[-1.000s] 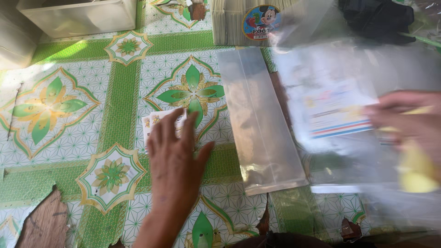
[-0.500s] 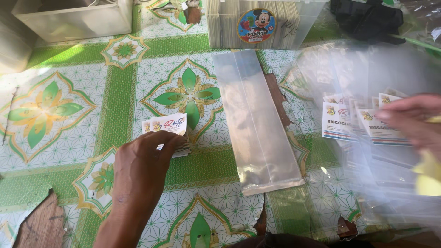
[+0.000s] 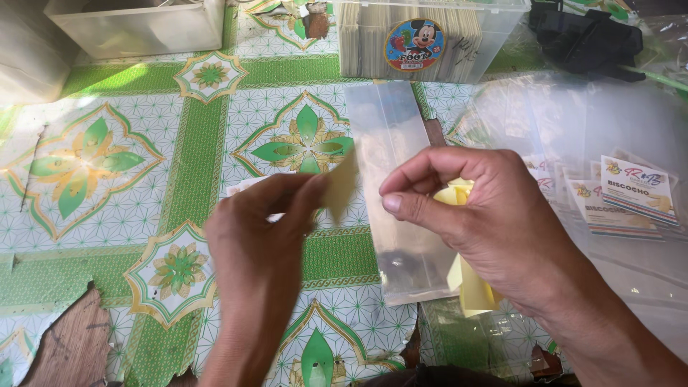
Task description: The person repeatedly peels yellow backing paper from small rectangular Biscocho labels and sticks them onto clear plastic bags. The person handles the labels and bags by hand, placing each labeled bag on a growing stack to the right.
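We look down on a tabletop (image 3: pixel 179 150) covered with a green and white patterned cloth, torn at the near left corner where brown wood shows. Our left hand (image 3: pixel 261 229) is in the near middle, blurred, and its fingers pinch a small pale card (image 3: pixel 342 188) by its lower edge, so the card stands up just left of the clear plastic bag (image 3: pixel 398 208). Under this hand a few white cards (image 3: pixel 247 188) lie on the cloth, mostly hidden. Our right hand (image 3: pixel 487 222) is just to the right, with the fingers curled closed around a folded yellow paper (image 3: pixel 469 279); one yellow end shows between thumb and fingers and the other end hangs below the palm. The two hands are near each other but apart. The clear plastic bag lies flat between them, long and narrow, running from near to far. On the right, more clear bags (image 3: pixel 573 136) lie in a loose pile, and some of them hold printed labels (image 3: pixel 634 193) with coloured stripes. At the far side stands a clear plastic box (image 3: pixel 487 43) filled with stacked cards and marked with a round cartoon sticker. A white tub (image 3: pixel 136 25) is at the far left, and a black object (image 3: pixel 588 36) at the far right.
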